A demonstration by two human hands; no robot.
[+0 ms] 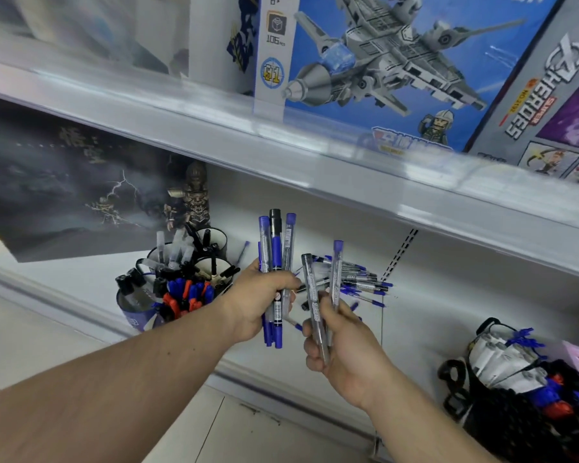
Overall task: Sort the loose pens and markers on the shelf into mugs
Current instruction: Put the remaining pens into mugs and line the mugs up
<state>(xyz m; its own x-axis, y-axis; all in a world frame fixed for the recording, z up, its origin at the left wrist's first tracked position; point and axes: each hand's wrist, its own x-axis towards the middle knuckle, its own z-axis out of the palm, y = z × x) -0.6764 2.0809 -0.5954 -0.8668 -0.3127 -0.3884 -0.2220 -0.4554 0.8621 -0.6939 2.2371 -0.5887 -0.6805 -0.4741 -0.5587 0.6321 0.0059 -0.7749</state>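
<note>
I saw the left hand (264, 300) closed around a bunch of pens (274, 262), the fingers curled over their middle. The bunch stood almost upright, the blue and black caps well above the fist and the lower ends sticking out under it. Just beside it, to the right, the right hand (343, 342) pinched two clear pens (325, 295) between thumb and fingers; one had a dark cap, the other a blue cap, and both pointed up and spread a little apart like a V. The two hands were near each other but I could not tell if they touched.

Behind the hands, on the white shelf (448, 295), a loose pile of pens (361, 282) lay flat, the blue tips pointing mostly to the right. It was just beyond the fingers of the right hand, partly hidden by the held pens.

To the left of the left hand stood a group of mugs (181, 279), already holding pens and markers with black, blue and red caps. A small figurine (191, 198) stood behind them. At the right edge I saw a black mesh basket (502, 379) with more markers. Toy boxes (381, 61) stood on the upper shelf.
</note>
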